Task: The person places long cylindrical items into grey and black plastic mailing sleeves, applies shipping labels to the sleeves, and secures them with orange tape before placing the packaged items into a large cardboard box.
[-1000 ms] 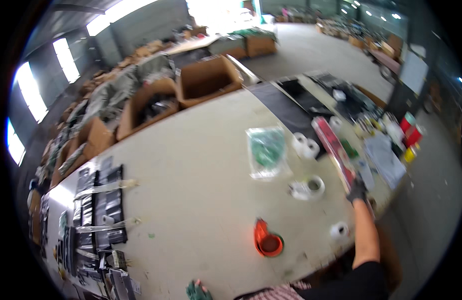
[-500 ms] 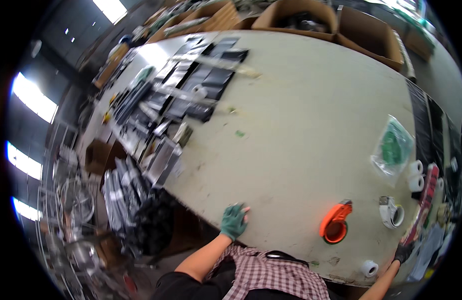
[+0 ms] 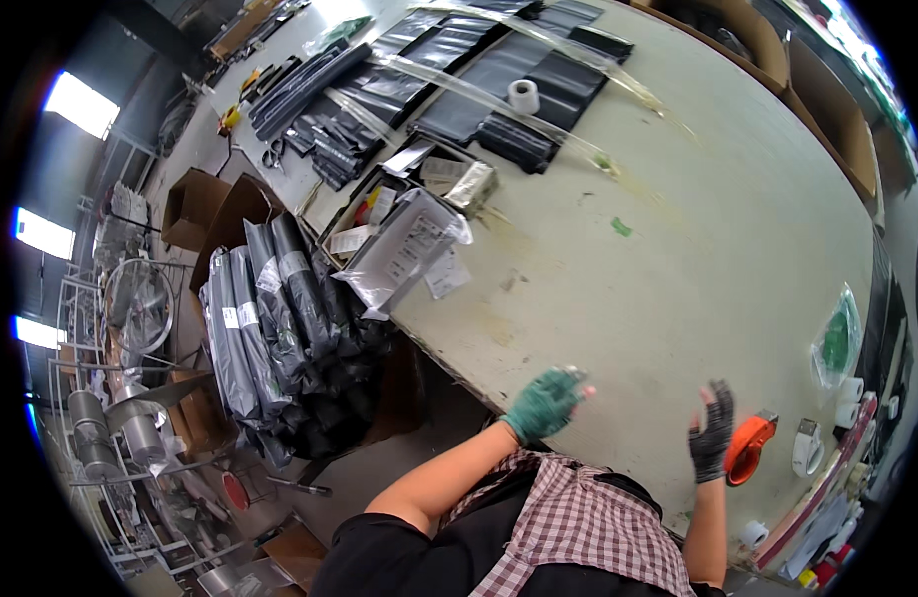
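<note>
The left hand angles rightward over the worktop, fingers loosely extended; the right hand, thumb spread, points forward beside the orange tape dispenser.

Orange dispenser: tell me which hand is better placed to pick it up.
Right, most likely. The right hand appears right beside the dispenser, open and seemingly empty. The left hand is clearly farther off, with the right hand between it and the dispenser.
</note>
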`<move>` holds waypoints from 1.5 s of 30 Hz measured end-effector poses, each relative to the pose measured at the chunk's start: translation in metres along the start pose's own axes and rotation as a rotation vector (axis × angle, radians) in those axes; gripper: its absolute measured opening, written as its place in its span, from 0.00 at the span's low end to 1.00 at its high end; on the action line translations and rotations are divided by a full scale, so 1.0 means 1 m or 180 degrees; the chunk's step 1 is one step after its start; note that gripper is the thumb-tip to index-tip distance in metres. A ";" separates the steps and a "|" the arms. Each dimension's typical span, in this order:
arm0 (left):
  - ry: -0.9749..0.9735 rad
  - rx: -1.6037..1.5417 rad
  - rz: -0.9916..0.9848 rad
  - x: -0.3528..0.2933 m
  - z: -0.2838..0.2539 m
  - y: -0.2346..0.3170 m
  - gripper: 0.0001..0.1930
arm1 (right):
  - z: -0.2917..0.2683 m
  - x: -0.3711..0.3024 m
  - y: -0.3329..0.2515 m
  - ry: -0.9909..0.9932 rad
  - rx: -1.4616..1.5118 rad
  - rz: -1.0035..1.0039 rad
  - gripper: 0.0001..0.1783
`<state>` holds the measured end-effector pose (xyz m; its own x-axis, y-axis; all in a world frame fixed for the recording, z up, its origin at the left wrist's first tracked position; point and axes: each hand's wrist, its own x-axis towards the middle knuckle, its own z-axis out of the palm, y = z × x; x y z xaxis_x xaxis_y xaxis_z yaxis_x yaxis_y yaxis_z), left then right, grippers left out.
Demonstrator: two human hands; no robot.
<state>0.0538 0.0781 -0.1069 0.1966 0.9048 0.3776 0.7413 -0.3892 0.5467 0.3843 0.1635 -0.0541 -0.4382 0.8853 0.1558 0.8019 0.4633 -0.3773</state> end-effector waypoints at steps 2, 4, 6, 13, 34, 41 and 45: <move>0.0247 0.0361 -0.0269 -0.011 -0.039 -0.038 0.20 | 0.049 -0.016 -0.020 -0.0057 0.0124 0.0177 0.26; 0.0310 0.0902 -0.0616 -0.028 -0.067 -0.081 0.18 | 0.069 -0.027 -0.039 0.0015 -0.0610 0.0096 0.25; 0.0134 0.0765 -0.0670 -0.040 -0.089 -0.109 0.18 | 0.073 -0.024 -0.038 0.0024 -0.0359 0.0177 0.25; 0.0139 0.0610 -0.0454 -0.048 -0.093 -0.125 0.20 | 0.080 -0.030 -0.040 0.0069 -0.0367 0.0467 0.24; -0.0152 -0.0314 0.0234 -0.015 -0.190 -0.144 0.09 | 0.077 -0.165 -0.046 0.0455 -0.0755 0.1674 0.27; -0.1020 0.1571 -0.0271 -0.003 -0.275 -0.242 0.17 | 0.076 -0.160 -0.044 0.0452 -0.0772 0.1599 0.26; -0.1530 0.1443 -0.0130 -0.002 -0.247 -0.257 0.20 | 0.072 -0.157 -0.049 0.0461 -0.0780 0.1566 0.26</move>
<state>-0.2960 0.1340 -0.0638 0.3491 0.9345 -0.0697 0.9304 -0.3367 0.1452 0.3840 -0.0010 -0.1256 0.0573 0.9877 0.1452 0.9759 -0.0247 -0.2169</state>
